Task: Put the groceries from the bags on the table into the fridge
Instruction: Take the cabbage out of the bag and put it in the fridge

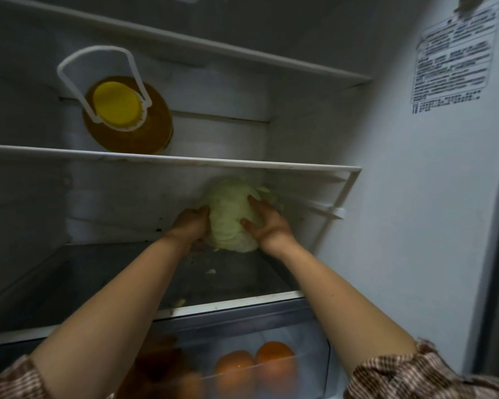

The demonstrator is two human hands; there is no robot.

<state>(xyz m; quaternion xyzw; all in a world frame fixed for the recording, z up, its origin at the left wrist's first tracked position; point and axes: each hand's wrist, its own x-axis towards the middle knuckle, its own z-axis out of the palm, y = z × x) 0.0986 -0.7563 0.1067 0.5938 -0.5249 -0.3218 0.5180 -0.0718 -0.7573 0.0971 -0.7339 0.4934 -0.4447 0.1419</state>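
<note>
A pale green cabbage (231, 217) sits at the back of the lower glass shelf (98, 280) inside the open fridge. My left hand (191, 223) cups its left side with curled fingers. My right hand (267, 224) holds its right side, thumb and fingers spread over the leaves. Both forearms reach in over the shelf's front edge. The underside of the cabbage and my left fingertips are hidden.
A large bottle of yellow oil (127, 113) with a white carry handle stands on the shelf above, at the left. Oranges (255, 365) lie in the clear drawer below. Small leaf scraps (211, 271) dot the shelf. The fridge's right wall (401, 226) carries a label.
</note>
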